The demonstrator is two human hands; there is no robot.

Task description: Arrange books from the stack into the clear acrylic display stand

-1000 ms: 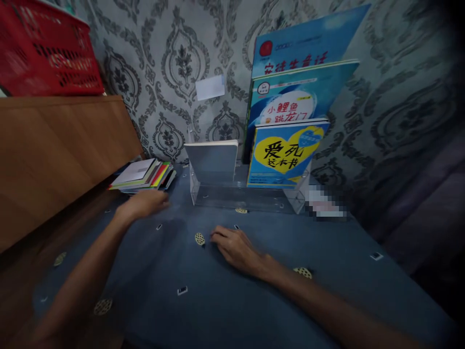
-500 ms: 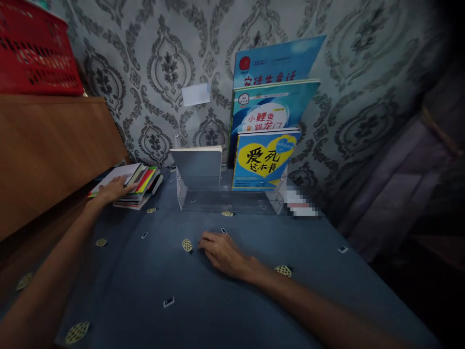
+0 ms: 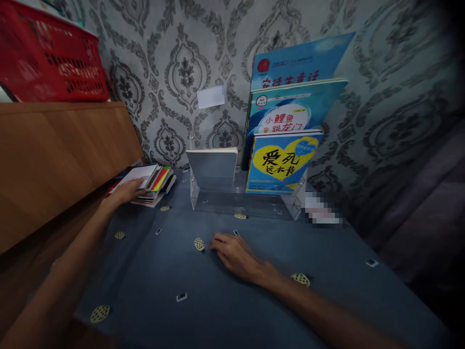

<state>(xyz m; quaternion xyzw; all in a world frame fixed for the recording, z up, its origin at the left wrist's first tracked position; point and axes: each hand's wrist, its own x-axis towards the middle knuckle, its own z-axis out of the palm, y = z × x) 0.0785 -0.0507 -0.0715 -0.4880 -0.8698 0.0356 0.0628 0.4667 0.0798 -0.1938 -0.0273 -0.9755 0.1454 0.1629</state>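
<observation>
My left hand (image 3: 126, 191) lies against the front of a stack of books (image 3: 156, 184), its fingers stretched over the edge of the upper ones. A white cover tops the stack, with yellow, red and green edges beside it. Some fingertips are hard to make out. On the dark blue tablecloth (image 3: 145, 271) rests my right hand (image 3: 234, 254), loosely curled with nothing visible in it. Beyond it stands a clear plastic book stand (image 3: 247, 201). It holds a small grey-covered book (image 3: 212, 167), a blue book with a yellow heart (image 3: 283, 162), a teal book (image 3: 319, 104) and a taller blue book (image 3: 308, 55) behind.
At left, a wooden cabinet (image 3: 65, 155) carries a red plastic basket (image 3: 65, 58). Patterned wallpaper (image 3: 185, 72) covers the wall behind, with a white paper (image 3: 210, 97) on it. A blurred-out item (image 3: 323, 213) lies right of the stand. Dark fabric hangs at the right.
The view has turned slightly left, so everything sits further right. My left hand stays at the book stack, fingers closer together. My right hand remains resting on the cloth.
</observation>
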